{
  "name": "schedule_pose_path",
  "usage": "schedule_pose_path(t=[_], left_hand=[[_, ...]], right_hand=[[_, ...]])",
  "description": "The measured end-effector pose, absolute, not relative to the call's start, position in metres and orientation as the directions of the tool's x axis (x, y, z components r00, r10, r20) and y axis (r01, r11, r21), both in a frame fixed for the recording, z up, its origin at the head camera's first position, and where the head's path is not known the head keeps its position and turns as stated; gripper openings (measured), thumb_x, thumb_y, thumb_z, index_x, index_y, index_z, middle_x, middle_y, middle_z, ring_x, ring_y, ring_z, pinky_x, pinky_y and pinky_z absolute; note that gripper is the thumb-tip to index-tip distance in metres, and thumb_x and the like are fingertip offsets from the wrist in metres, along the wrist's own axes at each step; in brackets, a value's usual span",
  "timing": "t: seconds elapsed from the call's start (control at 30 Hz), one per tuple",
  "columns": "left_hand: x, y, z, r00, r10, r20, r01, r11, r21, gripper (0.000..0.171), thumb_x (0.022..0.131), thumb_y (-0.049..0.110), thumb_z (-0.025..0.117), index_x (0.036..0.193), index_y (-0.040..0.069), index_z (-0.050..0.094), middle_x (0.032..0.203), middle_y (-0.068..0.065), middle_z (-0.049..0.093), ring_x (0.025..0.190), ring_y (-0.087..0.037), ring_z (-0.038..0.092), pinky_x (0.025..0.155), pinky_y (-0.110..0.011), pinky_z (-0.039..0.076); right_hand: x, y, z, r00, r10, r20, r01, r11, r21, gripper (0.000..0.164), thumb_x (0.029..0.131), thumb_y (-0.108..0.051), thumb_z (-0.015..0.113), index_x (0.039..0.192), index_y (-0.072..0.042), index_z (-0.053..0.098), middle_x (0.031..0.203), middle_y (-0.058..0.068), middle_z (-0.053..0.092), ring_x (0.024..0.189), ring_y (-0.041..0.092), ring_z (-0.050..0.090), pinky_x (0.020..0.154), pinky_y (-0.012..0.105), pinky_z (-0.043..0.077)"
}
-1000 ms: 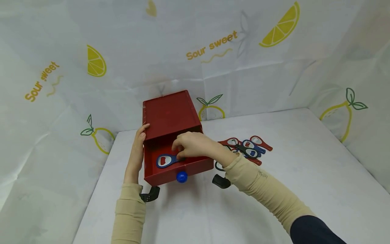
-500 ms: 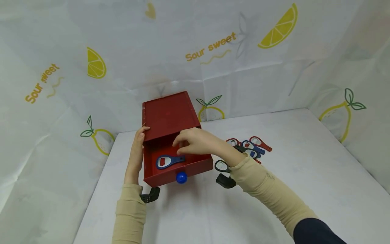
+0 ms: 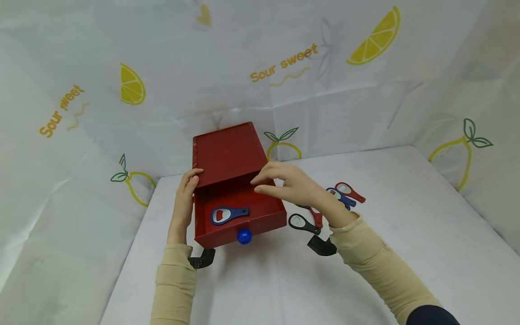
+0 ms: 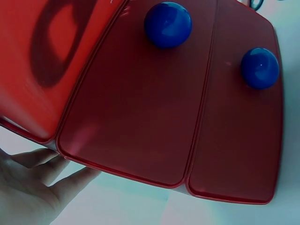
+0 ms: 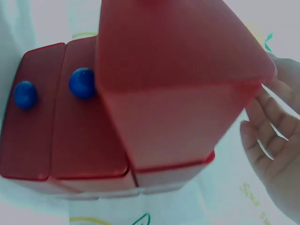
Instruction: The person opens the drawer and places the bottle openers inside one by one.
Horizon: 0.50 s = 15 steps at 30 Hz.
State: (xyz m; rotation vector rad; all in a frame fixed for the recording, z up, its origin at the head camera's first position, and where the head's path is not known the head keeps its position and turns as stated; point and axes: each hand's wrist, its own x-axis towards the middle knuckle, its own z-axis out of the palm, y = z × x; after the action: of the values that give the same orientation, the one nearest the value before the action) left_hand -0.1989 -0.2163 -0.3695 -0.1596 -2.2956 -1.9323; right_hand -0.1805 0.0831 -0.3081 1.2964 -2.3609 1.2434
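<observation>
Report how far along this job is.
Apparently done: one blue opener lies in the open drawer. Under way: the left hand rests against the red cabinet; the right hand, holding nothing, is by the drawer. Probably remaining: the other openers on the table, then closing the drawer.

- The left arm (image 3: 173, 284) reaches forward, nearly upright in the head view, its beige sleeve (image 3: 175, 262) ending at the wrist.
- The left hand (image 3: 183, 198) continues in line with the forearm, fingertips turned inward, thumb close beside them.
- In the left wrist view, several of its fingers stretch out, slightly spread.
- The right arm (image 3: 382, 262) slants inward from the lower right; a beige sleeve covers the forearm, with dark cloth (image 3: 432, 316) above it.
- The right hand (image 3: 290, 183) is raised, its fingers gently bent, the thumb below them.
- In the right wrist view, its palm shows, with gaps between fingers.
</observation>
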Motion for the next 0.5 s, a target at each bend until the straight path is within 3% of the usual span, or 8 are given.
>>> schedule_pose_path(t=[0.13,0.33,0.5], left_hand=[[-0.200,-0.217,-0.369,-0.983,-0.004,0.184,0.181,0.165,0.970,0.038,0.098,0.036,0.038,0.130,0.016,0.044,0.144,0.006,0.034,0.115,-0.017,0.041,0.089,-0.040,0.037],[-0.190,-0.210,-0.357,-0.985,-0.002,0.175,0.173,0.159,0.972,0.037,0.099,0.029,0.035,0.131,0.011,0.042,0.148,0.003,0.030,0.117,-0.015,0.039,0.093,-0.038,0.035],[-0.182,-0.203,-0.347,-0.986,0.003,0.166,0.164,0.156,0.974,0.037,0.100,0.025,0.032,0.132,0.007,0.039,0.148,-0.003,0.028,0.119,-0.015,0.036,0.096,-0.036,0.034]], right_hand=[[-0.178,0.099,-0.319,-0.643,-0.519,0.563,-0.742,0.243,-0.624,0.022,0.083,-0.010,0.069,0.104,-0.007,0.069,0.103,0.002,0.065,0.100,0.010,0.055,0.084,0.027,0.048],[-0.181,0.125,-0.339,-0.678,-0.391,0.622,-0.725,0.219,-0.653,0.025,0.079,0.001,0.069,0.103,-0.006,0.069,0.099,0.005,0.064,0.094,0.007,0.054,0.081,0.021,0.046],[-0.183,0.148,-0.355,-0.735,-0.314,0.601,-0.677,0.308,-0.668,0.028,0.075,0.005,0.071,0.102,-0.004,0.069,0.097,0.005,0.064,0.091,0.010,0.056,0.081,0.014,0.043]])
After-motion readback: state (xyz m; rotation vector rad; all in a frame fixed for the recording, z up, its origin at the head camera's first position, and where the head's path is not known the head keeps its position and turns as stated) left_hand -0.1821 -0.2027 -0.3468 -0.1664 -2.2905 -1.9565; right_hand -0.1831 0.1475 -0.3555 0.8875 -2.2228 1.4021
